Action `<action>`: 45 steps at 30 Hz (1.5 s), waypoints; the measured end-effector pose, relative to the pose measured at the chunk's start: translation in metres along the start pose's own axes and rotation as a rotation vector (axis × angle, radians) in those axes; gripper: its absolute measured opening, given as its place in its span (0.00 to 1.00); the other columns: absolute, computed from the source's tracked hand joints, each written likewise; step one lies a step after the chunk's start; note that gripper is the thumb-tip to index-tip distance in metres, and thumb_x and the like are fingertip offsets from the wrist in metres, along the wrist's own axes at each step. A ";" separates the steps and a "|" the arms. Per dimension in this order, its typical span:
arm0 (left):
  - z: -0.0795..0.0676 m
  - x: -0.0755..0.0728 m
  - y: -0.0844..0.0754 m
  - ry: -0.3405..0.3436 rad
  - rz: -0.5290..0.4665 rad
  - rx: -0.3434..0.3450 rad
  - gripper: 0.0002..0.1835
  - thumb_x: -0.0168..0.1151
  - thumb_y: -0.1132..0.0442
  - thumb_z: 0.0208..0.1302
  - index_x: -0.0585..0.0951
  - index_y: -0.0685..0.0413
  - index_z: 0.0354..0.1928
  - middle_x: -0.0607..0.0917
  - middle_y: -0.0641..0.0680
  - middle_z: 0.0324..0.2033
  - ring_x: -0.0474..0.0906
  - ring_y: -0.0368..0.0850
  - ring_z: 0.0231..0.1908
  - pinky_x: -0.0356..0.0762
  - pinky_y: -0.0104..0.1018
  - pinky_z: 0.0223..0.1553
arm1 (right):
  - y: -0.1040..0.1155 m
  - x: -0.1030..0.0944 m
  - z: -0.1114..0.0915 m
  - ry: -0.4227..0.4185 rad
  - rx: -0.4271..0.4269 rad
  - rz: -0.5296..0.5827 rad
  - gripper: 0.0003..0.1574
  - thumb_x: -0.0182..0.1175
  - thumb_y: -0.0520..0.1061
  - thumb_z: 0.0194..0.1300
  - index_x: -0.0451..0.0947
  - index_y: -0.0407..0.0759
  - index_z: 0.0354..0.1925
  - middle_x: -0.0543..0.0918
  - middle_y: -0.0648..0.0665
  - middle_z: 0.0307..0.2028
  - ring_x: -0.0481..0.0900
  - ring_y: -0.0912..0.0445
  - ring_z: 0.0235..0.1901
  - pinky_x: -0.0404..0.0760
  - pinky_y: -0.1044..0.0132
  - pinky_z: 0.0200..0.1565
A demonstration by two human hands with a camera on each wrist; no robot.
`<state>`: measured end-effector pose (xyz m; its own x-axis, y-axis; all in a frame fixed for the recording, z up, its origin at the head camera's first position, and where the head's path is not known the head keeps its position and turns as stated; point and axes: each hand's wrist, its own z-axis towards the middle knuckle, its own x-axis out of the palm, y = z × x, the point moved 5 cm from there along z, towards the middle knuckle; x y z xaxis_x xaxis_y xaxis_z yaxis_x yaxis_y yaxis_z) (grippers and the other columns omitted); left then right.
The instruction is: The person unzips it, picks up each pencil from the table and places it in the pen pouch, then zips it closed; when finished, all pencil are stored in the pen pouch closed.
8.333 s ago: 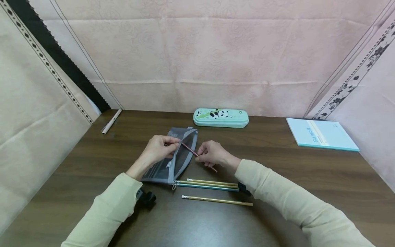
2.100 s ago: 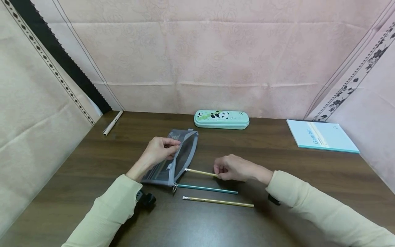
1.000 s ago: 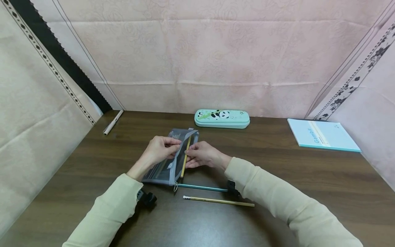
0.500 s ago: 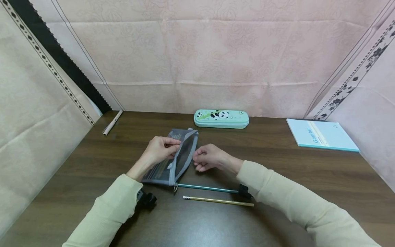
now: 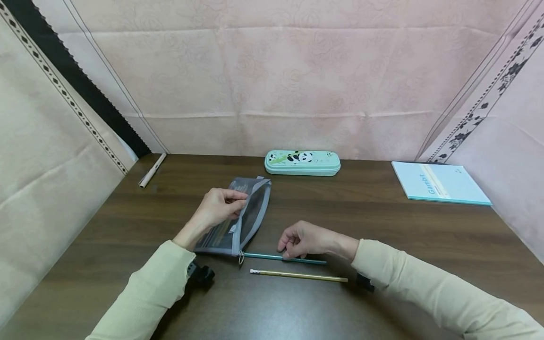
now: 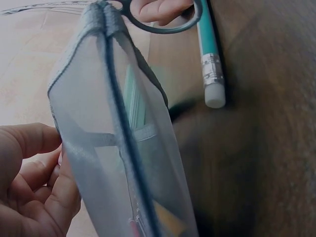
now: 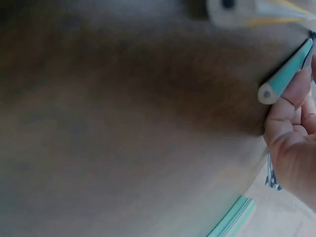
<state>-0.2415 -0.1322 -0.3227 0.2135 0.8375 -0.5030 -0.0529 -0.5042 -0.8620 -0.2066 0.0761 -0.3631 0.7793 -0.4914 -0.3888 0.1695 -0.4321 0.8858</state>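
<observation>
Just left of the middle of a brown wood-grain table (image 5: 365, 212) lies a translucent grey mesh pouch (image 5: 223, 236), its unzipped mouth gaping toward the table's right edge; pencils show through the mesh, too dim to count; the left hand (image 5: 218, 206) pinches the rim of the mouth between thumb and fingertips, with a narrow gap between them and the opposite rim. From beside the metal zip ring (image 5: 241, 258) at the pouch's near corner, a slim teal pencil (image 5: 267, 257) with a white eraser reaches rightward along the wood; the right hand (image 5: 312, 238) is over it, fingers curled, thumb touching its side; whether the pinch is closed I cannot tell. Nearer the viewer a gold-coloured pencil (image 5: 299, 276) lies almost parallel, eraser end leftward, a strip of wood separating the two. Beyond the pouch, close to the table's far edge, sits a mint-green oblong case (image 5: 302, 163) with a panda print; wood shows between it and the right hand; a slender white tube (image 5: 153, 170) slants in the far left corner; a pale blue notebook (image 5: 440, 182) lies at the far right corner.
</observation>
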 end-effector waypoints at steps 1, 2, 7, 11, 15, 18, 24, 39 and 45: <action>0.000 0.000 0.000 -0.001 0.000 0.001 0.14 0.58 0.64 0.65 0.81 0.62 0.50 0.82 0.61 0.42 0.80 0.41 0.27 0.84 0.38 0.36 | 0.000 0.000 0.000 -0.001 -0.003 -0.011 0.09 0.63 0.34 0.57 0.79 0.31 0.39 0.73 0.52 0.21 0.69 0.62 0.23 0.73 0.74 0.25; 0.000 0.000 0.000 -0.002 0.000 0.002 0.14 0.58 0.64 0.65 0.81 0.62 0.50 0.82 0.61 0.41 0.80 0.41 0.27 0.84 0.38 0.36 | 0.001 0.001 0.000 -0.001 -0.007 -0.027 0.09 0.64 0.34 0.57 0.79 0.32 0.38 0.72 0.52 0.21 0.69 0.62 0.23 0.73 0.74 0.25; 0.000 0.000 0.000 -0.007 0.003 0.007 0.14 0.58 0.64 0.65 0.81 0.62 0.50 0.83 0.60 0.40 0.81 0.41 0.27 0.85 0.38 0.36 | 0.004 0.003 0.001 -0.012 -0.052 -0.148 0.05 0.65 0.34 0.56 0.79 0.35 0.34 0.71 0.53 0.19 0.67 0.64 0.21 0.72 0.74 0.23; 0.000 0.000 -0.001 -0.008 0.005 0.009 0.14 0.58 0.64 0.65 0.81 0.62 0.50 0.83 0.60 0.39 0.80 0.40 0.27 0.85 0.38 0.36 | 0.008 0.005 0.002 -0.024 -0.091 -0.263 0.03 0.65 0.33 0.56 0.79 0.38 0.30 0.71 0.54 0.18 0.66 0.66 0.20 0.69 0.76 0.23; 0.000 0.000 0.000 -0.010 0.006 0.012 0.14 0.58 0.64 0.65 0.81 0.63 0.50 0.83 0.59 0.37 0.80 0.41 0.27 0.85 0.38 0.35 | 0.010 0.007 0.001 -0.037 -0.094 -0.344 0.04 0.63 0.33 0.56 0.78 0.40 0.27 0.71 0.56 0.18 0.66 0.67 0.20 0.67 0.77 0.23; -0.001 0.001 0.000 -0.011 0.007 0.010 0.14 0.58 0.64 0.65 0.81 0.63 0.50 0.82 0.59 0.36 0.80 0.41 0.27 0.85 0.38 0.35 | 0.010 0.007 -0.001 -0.040 -0.092 -0.384 0.05 0.61 0.34 0.57 0.78 0.41 0.27 0.71 0.56 0.18 0.66 0.68 0.20 0.67 0.77 0.23; -0.002 0.001 0.002 -0.015 0.007 0.003 0.13 0.59 0.64 0.65 0.82 0.62 0.49 0.82 0.59 0.38 0.80 0.41 0.26 0.85 0.37 0.35 | 0.010 0.001 -0.013 -0.080 -0.165 -0.532 0.07 0.61 0.35 0.58 0.77 0.44 0.26 0.71 0.56 0.20 0.67 0.67 0.22 0.68 0.76 0.25; -0.001 0.001 0.001 -0.012 -0.010 0.009 0.14 0.58 0.65 0.65 0.81 0.63 0.50 0.83 0.60 0.38 0.80 0.40 0.27 0.84 0.37 0.35 | 0.009 -0.034 -0.029 -0.179 -0.146 -0.342 0.04 0.57 0.36 0.65 0.76 0.35 0.38 0.78 0.50 0.26 0.70 0.63 0.25 0.75 0.72 0.25; 0.000 0.001 0.001 -0.014 -0.012 0.011 0.14 0.58 0.65 0.65 0.81 0.62 0.49 0.83 0.60 0.39 0.80 0.40 0.27 0.84 0.37 0.35 | 0.005 -0.030 -0.004 -0.132 0.061 0.078 0.13 0.52 0.38 0.68 0.70 0.28 0.45 0.75 0.49 0.23 0.73 0.61 0.21 0.75 0.73 0.22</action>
<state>-0.2411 -0.1315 -0.3243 0.2003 0.8466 -0.4931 -0.0614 -0.4915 -0.8687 -0.2263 0.0914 -0.3459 0.7016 -0.6189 -0.3530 0.0718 -0.4315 0.8992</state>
